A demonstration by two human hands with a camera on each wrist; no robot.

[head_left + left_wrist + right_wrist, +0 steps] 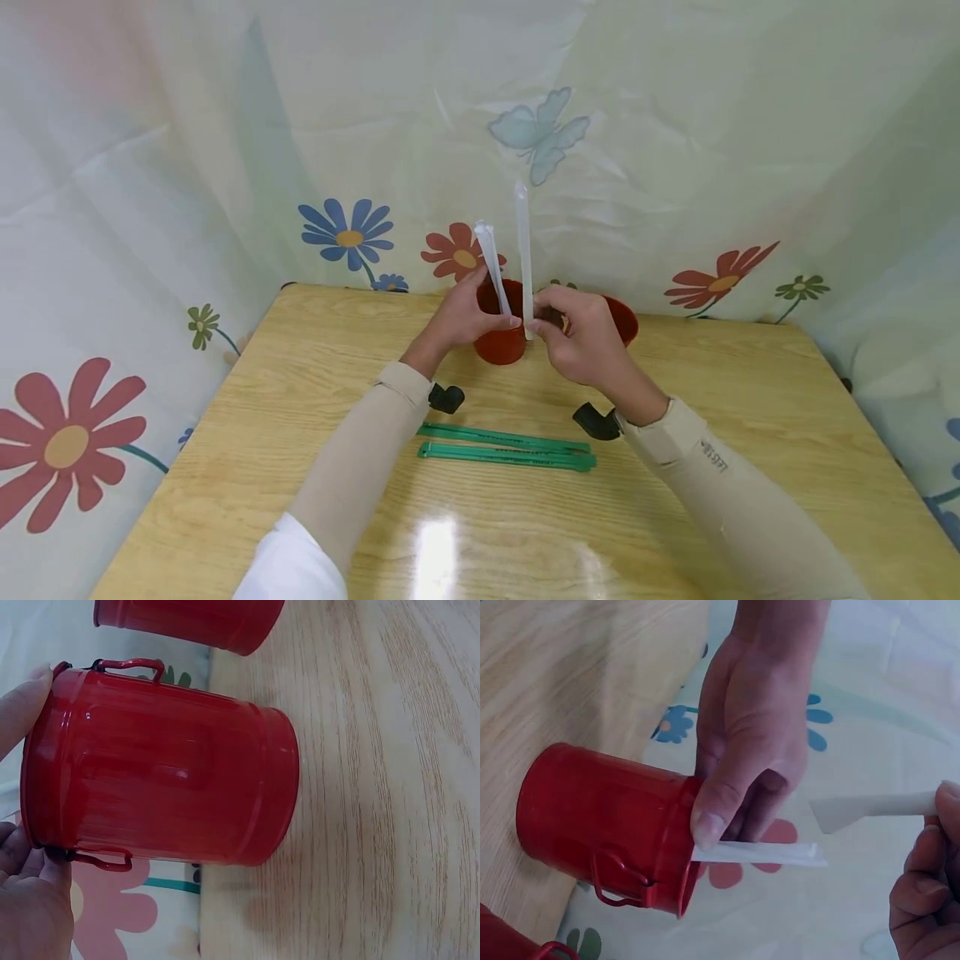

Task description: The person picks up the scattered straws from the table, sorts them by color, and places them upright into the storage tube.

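Note:
A small red metal bucket [498,348] with wire side handles stands upright near the back of the table. My left hand [459,315] grips its rim; in the left wrist view its fingers show on both sides of the bucket mouth. Slim white paper-wrapped sticks [491,262] lean out of that bucket, the left thumb [711,825] right beside them. Just right of the rim, my right hand [581,337] pinches the lower end of another white paper-wrapped stick [524,250], held nearly upright. Its slanted end points past the bucket mouth in the right wrist view.
A second red bucket [624,319] stands behind the right hand, partly hidden by it. Several slim green printed packets [510,451] lie across the wooden table [360,325] between the forearms. A flowered cloth [675,167] hangs behind the back edge.

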